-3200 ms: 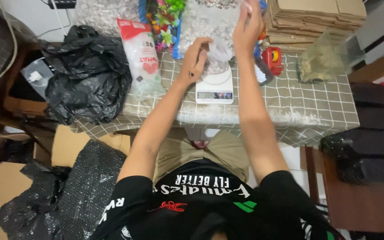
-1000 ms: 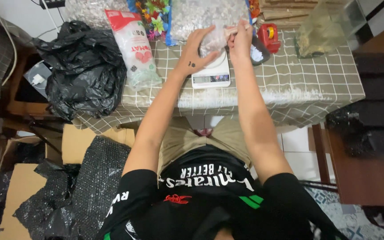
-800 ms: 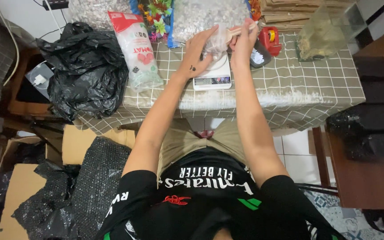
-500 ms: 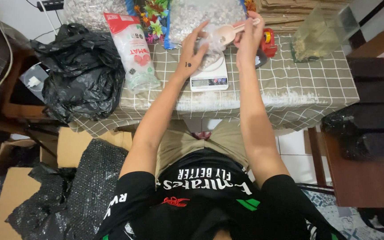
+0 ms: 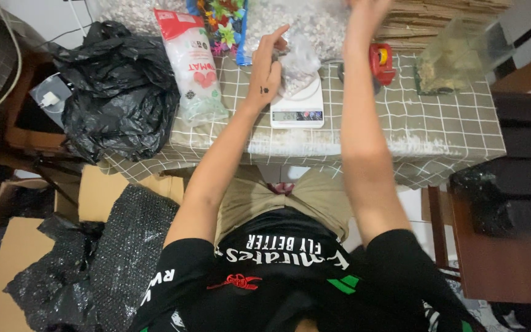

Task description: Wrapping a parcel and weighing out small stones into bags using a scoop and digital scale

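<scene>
So far your left hand (image 5: 267, 71) pinches the small clear bag (image 5: 299, 61) of pale bits open on the white scale (image 5: 297, 106), partly filled; your right hand (image 5: 367, 7), raised and blurred, has a grip I cannot tell.

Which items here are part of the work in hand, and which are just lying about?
In use: left hand holding small clear bag on white kitchen scale; right hand raised at large clear sack.

Lying about: red-and-white packet, black plastic bags, red tape dispenser, cardboard stack.

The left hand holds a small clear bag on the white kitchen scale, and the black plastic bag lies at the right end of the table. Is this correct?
Not quite. The head view shows the black plastic bag at the left end of the table. The rest holds: the left hand holds the small clear bag on the white kitchen scale.
</scene>
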